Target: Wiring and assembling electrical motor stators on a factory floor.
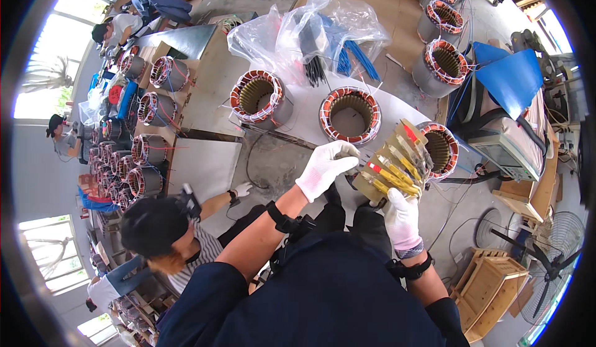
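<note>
My right hand [402,220], in a white glove, grips a fan-shaped bundle of tan strips [397,161] with yellow and red wrapped parts. My left hand [328,170], also gloved, is in front of me with fingers bent in toward the thumb; what they hold, if anything, is too small to make out. Just beyond it stands a motor stator [349,94] with a red, white-laced winding ring. Another stator [280,112] is to its left. A third stator [444,151] stands right of the bundle, which partly covers it.
Clear plastic bags [292,30] with black and blue tubes [360,60] lie at the back of the table. More stators [434,77] line the right; several others [158,110] sit at left. A co-worker in a black cap [152,223] is close on my left. A fan [549,266] stands at right.
</note>
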Demonstrator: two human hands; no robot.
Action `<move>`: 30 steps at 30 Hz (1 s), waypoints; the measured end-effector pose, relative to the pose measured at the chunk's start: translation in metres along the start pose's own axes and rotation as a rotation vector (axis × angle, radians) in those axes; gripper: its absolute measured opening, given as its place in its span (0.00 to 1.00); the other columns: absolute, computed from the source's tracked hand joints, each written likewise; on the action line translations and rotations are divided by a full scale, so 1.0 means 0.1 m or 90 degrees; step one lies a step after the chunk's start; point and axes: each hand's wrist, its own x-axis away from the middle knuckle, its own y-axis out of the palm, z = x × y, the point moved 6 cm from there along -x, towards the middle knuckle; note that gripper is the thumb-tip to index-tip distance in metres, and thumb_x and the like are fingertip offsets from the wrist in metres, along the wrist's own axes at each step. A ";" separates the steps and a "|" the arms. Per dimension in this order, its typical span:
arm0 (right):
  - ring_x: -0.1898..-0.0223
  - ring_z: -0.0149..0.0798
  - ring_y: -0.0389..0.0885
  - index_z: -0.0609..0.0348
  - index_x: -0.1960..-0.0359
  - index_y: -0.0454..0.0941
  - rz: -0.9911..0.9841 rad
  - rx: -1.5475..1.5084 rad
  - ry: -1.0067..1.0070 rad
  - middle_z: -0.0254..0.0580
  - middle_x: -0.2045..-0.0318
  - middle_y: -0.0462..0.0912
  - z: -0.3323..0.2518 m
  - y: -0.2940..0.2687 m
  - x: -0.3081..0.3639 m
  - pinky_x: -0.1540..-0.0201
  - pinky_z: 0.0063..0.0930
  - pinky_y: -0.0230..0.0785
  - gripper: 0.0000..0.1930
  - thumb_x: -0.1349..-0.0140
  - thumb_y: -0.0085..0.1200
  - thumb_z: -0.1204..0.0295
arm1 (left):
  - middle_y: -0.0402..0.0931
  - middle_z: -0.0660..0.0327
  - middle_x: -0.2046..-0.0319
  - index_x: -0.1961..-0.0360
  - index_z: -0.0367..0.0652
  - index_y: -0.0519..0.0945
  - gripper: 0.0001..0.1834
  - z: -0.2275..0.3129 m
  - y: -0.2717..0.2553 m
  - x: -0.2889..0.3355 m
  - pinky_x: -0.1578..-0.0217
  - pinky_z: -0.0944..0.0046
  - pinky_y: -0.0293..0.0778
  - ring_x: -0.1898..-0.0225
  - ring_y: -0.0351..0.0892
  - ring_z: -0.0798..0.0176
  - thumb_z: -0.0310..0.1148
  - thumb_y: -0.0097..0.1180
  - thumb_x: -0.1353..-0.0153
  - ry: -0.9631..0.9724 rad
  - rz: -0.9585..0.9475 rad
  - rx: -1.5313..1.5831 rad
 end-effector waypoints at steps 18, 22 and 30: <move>0.50 0.32 0.80 0.67 0.47 0.78 -0.284 0.382 0.232 0.42 0.53 0.83 -0.11 -0.13 0.27 0.44 0.29 0.70 0.19 0.29 0.53 0.63 | 0.81 0.66 0.58 0.40 0.36 0.75 0.24 0.00 0.22 0.21 0.62 0.71 0.74 0.62 0.79 0.74 0.37 0.59 0.33 -0.090 -0.247 -0.043; 0.55 0.35 0.83 0.71 0.43 0.74 -0.052 0.300 0.176 0.46 0.55 0.84 -0.65 -0.62 0.26 0.52 0.26 0.75 0.34 0.36 0.62 0.49 | 0.81 0.66 0.61 0.40 0.37 0.75 0.25 0.00 0.19 0.19 0.65 0.73 0.73 0.65 0.79 0.76 0.40 0.60 0.33 -0.107 -0.285 -0.010; 0.60 0.38 0.80 0.64 0.46 0.76 0.205 0.739 -0.217 0.43 0.60 0.82 -0.94 -0.33 -0.04 0.53 0.30 0.73 0.31 0.48 0.72 0.61 | 0.81 0.63 0.59 0.41 0.36 0.74 0.27 -0.18 0.18 0.12 0.62 0.70 0.76 0.64 0.81 0.71 0.41 0.64 0.35 -0.153 -0.320 0.076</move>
